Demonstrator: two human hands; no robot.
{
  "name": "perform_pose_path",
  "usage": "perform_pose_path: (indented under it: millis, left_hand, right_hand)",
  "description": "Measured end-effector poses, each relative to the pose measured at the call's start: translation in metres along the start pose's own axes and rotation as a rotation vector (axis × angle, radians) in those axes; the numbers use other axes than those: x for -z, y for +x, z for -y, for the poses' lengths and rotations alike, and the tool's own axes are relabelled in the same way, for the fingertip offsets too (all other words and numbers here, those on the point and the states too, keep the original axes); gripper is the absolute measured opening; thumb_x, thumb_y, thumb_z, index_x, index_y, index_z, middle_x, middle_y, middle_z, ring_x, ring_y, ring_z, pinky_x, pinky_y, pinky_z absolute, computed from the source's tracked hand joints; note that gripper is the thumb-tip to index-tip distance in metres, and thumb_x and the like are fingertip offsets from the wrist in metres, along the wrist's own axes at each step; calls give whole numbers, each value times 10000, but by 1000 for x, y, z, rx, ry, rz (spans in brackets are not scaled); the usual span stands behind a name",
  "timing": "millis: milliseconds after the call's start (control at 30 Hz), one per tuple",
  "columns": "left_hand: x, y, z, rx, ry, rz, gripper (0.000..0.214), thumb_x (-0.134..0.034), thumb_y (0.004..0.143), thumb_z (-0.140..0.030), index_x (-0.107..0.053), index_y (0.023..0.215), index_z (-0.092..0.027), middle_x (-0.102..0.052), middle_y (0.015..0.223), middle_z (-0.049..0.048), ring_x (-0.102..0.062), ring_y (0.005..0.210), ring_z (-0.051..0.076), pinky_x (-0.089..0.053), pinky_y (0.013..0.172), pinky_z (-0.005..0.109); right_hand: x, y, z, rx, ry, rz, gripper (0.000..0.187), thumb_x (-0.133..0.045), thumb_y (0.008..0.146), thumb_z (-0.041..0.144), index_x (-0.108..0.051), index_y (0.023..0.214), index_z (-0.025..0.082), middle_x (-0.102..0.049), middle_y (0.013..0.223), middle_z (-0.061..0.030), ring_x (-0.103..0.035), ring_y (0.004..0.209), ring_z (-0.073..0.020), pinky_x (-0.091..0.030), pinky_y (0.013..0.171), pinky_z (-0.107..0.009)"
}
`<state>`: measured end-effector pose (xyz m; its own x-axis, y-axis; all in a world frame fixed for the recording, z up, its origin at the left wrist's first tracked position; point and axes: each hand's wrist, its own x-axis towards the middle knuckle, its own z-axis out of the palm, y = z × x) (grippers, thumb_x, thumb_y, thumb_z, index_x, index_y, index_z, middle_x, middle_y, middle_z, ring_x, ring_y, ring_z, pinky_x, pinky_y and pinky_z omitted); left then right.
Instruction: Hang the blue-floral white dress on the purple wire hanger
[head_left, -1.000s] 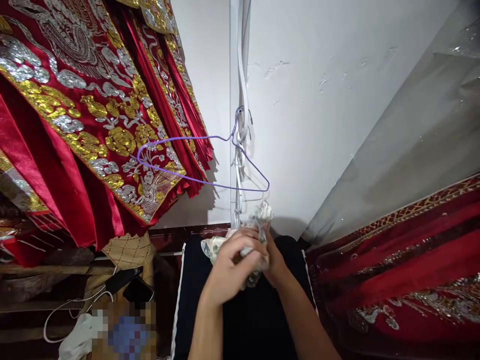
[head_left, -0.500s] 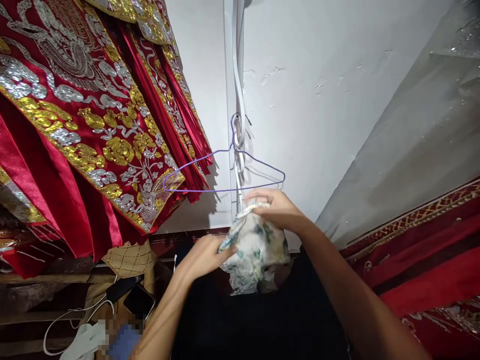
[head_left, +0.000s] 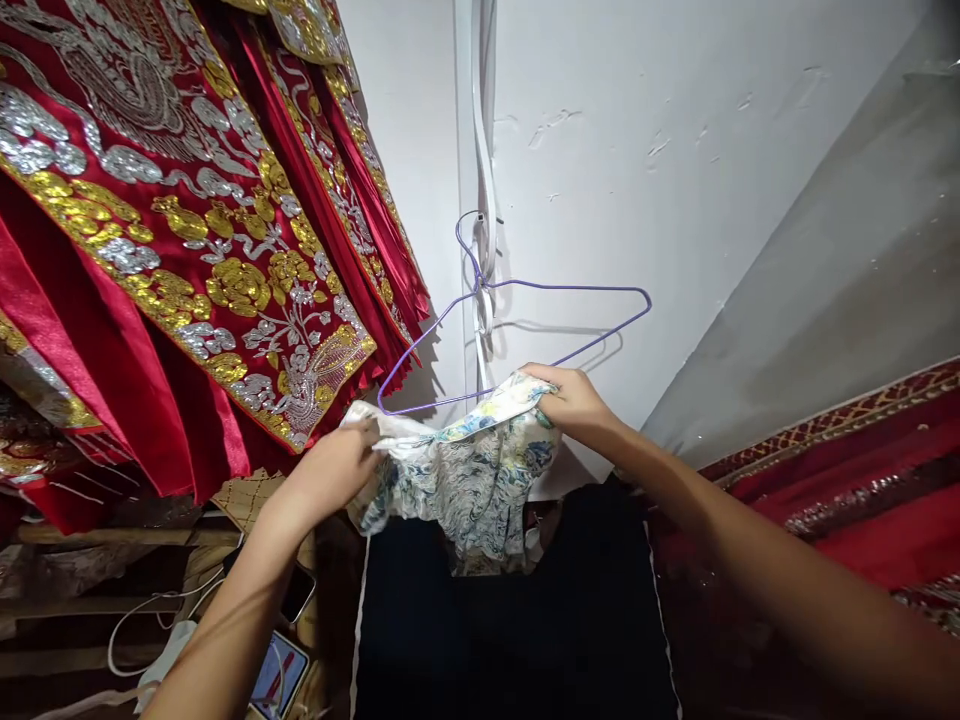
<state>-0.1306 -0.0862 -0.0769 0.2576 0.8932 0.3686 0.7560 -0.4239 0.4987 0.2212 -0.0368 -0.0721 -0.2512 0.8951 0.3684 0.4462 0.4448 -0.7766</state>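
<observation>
A white garment with a blue, green and yellow floral print (head_left: 480,480) is spread between my hands, its middle finely gathered. My left hand (head_left: 337,465) is closed on the garment's left upper edge. At the right upper edge, my right hand (head_left: 574,398) pinches the fabric. A thin purple hanger (head_left: 570,288) hangs tilted just above, its right end higher. The hanger's bottom bar passes at the garment's top edge and is partly hidden there; whether the fabric is around it I cannot tell. Below the garment is black cloth (head_left: 517,640) with pale side edges.
A white strip with hooks (head_left: 486,180) runs down the white wall (head_left: 600,180). Red garments with gold and silver embroidery (head_left: 240,285) hang at left. More red fabric (head_left: 885,500) is at right. Low on the left are a lit phone (head_left: 281,670), a dark phone (head_left: 298,592) and cables.
My hands have moved apart, stretching the bunched garment out sideways. My left hand went left and up. The hanger has swung, its right end rising and its left end dropping.
</observation>
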Motion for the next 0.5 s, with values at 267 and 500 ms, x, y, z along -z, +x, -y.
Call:
perform_pose_path:
  millis: [267,500]
  left_hand:
    - [8,49,-48,-271,-32,-230,128,-521,916,-212,-648,930,-198,-617,1374,129,-543,1333,293,-441,1094,471]
    - [7,88,-42,-319,-99,-356,470,-446,834,-16,-677,1201,-197,-731,1124,78,-684,1027,207,-523,912,344]
  right_hand:
    - [-2,-15,30,-63,61,116,362,-473,697,124,-731,942,193,-734,930,-23,-627,848,-215,-431,685,-268]
    - [30,-5,16,-134,-279,-291,864,-585,697,133,-414,1538,231,-732,881,-35,-565,611,-172,-405,582,-275]
